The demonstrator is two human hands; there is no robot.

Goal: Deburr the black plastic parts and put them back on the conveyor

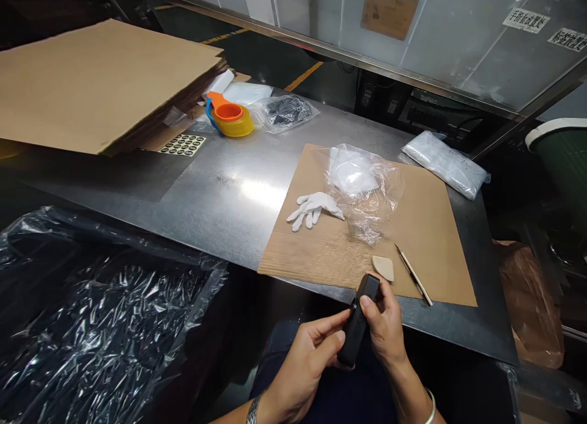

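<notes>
Both hands hold a small oblong black plastic device (pixel 356 332) above my lap, just off the table's front edge; its exact kind cannot be made out. My left hand (pixel 316 350) pinches its lower left side, thumb and fingers closed on it. The thumb of my right hand (pixel 384 323) presses the upper face, with the fingers wrapped behind. Beyond the device a small tan pad (pixel 382 268) lies on a cardboard sheet (pixel 312 253). To its right rests a slim pen-like tool (pixel 414 277), pointing away from me.
A white glove (pixel 314 209) and a clear plastic bag (pixel 371 210) with white pieces lie on the cardboard. A wrapped packet (pixel 444 163), tape dispenser (pixel 232 117), sticker sheet (pixel 182 145) and bagged black items (pixel 288 112) are farther off. Stacked cardboard (pixel 101 82) overhangs the left; dark plastic (pixel 101 314) covers something below.
</notes>
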